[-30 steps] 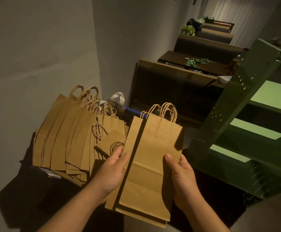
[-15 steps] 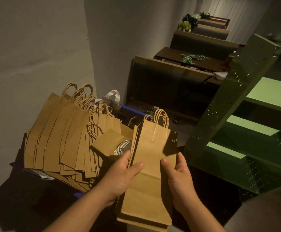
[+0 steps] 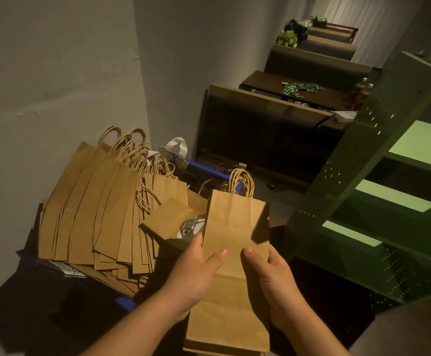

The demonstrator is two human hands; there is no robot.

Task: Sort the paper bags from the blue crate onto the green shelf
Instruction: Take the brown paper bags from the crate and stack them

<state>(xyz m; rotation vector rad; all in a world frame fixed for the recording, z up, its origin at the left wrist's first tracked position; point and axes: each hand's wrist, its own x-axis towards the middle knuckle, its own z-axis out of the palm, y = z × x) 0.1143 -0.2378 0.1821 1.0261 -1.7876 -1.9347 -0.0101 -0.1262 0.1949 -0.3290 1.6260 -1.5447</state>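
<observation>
Nearest us, both hands grip a small stack of flat paper bags (image 3: 231, 265): left hand (image 3: 196, 276) curled round its left edge w/ thumb on the front, right hand (image 3: 273, 281) curled round the right edge, thumb also on top. Since a sec ago we see the stack squared up: the offset bag that stuck out on the left is now tucked in behind the front one, and both thumbs sit closer together. So the bundle looks ready to carry. Just left of the stack, the blue crate (image 3: 204, 169) still holds lots of bags, fanned upright, so we're early in the job. Right of the stack, beyond it, the green shelf (image 3: 394, 196) shows bare boards, no bags on it yet
</observation>
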